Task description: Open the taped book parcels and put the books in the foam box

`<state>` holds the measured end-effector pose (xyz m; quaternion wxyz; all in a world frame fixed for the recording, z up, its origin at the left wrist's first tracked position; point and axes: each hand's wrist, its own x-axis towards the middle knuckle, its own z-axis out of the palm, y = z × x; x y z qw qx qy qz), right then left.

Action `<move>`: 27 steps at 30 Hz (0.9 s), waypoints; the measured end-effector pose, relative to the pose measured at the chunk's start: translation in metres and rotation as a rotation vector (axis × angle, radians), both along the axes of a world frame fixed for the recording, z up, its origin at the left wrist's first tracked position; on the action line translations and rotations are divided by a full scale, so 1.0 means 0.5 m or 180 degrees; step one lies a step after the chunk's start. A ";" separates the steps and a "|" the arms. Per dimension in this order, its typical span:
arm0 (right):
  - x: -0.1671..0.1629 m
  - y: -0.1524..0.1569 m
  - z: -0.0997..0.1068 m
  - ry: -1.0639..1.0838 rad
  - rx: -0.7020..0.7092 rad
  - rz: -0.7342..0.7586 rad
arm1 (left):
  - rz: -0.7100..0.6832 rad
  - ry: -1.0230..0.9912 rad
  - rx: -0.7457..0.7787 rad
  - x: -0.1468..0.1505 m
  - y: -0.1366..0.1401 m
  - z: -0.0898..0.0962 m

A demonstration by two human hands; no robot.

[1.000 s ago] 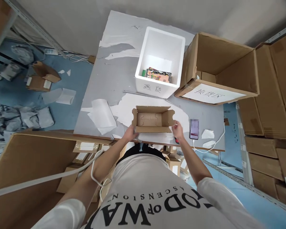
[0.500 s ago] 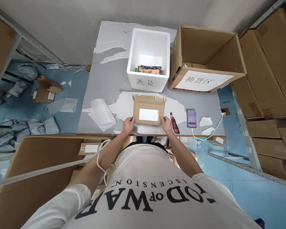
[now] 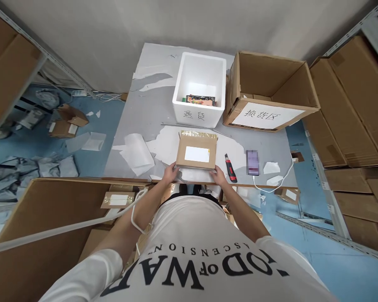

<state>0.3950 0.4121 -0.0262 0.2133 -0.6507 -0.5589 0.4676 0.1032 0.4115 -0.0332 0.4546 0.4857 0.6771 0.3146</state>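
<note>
Phone (image 3: 252, 162) screen blurred out, foam box (image 3: 199, 89) contents (colourful, small) too tiny to identify

Head-worn camera looks steeply down over the table (image 3: 151, 113), fairly near.

A small brown cardboard box (image 3: 196, 151) lies flat and closed just in front of the white foam box (image 3: 201, 90). A white label faces up on its top; clear tape shines along its far edge.
</note>
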 end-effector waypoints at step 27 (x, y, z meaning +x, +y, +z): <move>-0.046 0.125 0.123 -0.0772 -0.0424 0.0191 | 0.0756 0.0594 0.0042 0.032 0.064 0.106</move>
